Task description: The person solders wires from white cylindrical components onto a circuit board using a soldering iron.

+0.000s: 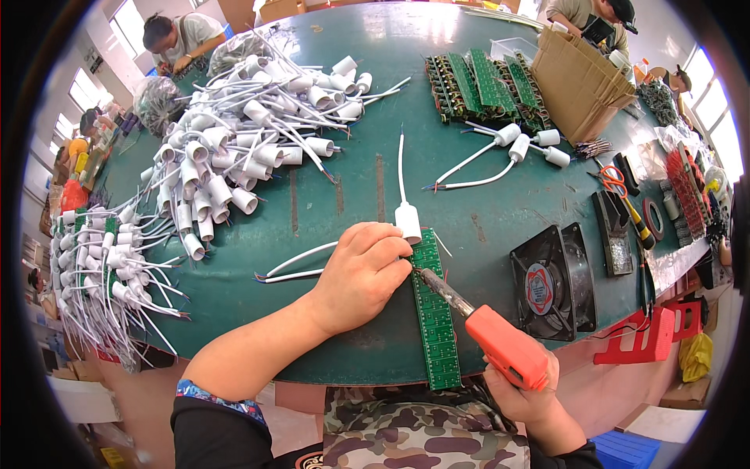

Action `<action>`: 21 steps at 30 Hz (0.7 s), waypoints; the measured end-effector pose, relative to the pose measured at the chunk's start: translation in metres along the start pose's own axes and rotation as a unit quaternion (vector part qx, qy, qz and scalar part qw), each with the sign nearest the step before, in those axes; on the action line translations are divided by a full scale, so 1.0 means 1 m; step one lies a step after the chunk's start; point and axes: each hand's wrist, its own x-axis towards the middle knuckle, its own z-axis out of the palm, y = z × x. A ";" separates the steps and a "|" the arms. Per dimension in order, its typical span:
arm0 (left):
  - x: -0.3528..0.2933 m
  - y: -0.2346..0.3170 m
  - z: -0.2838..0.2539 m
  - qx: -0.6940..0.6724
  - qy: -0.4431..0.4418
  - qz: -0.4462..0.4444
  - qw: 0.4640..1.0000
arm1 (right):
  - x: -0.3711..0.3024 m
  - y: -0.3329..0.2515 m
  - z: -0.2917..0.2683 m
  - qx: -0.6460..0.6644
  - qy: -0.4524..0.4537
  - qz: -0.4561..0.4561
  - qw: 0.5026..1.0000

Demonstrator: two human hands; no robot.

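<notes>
My right hand (525, 397) grips the handle of a red soldering gun (508, 344). Its metal tip touches or nearly touches the upper part of a long green circuit board (439, 336), which lies lengthwise before me. My left hand (363, 266) is closed at the board's upper left edge, fingers bent in a pinch; what is between them is hidden. Just beyond its fingertips, a white lamp-holder-like cap (407, 222) with a white cable pointing away stands at the board's far end. Other white cables (297, 264) stick out left from under that hand.
A large heap of white wired caps (258, 148) covers the far left. At right stand black fans (551, 283), with orange-handled scissors (612, 180) beyond. Stacked circuit boards (488, 82) and a cardboard box (576, 86) lie at the back. Other people work around the table.
</notes>
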 end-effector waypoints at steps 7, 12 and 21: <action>0.001 0.000 0.001 -0.004 0.000 0.000 1.000 | 0.001 -0.001 -0.003 -0.010 -0.011 0.003 1.000; 0.000 0.001 0.000 0.000 0.001 -0.002 1.000 | 0.003 -0.002 -0.004 -0.008 -0.012 -0.008 1.000; -0.001 0.001 0.000 0.014 0.007 -0.002 1.000 | -0.015 -0.020 -0.006 0.103 0.050 0.211 0.971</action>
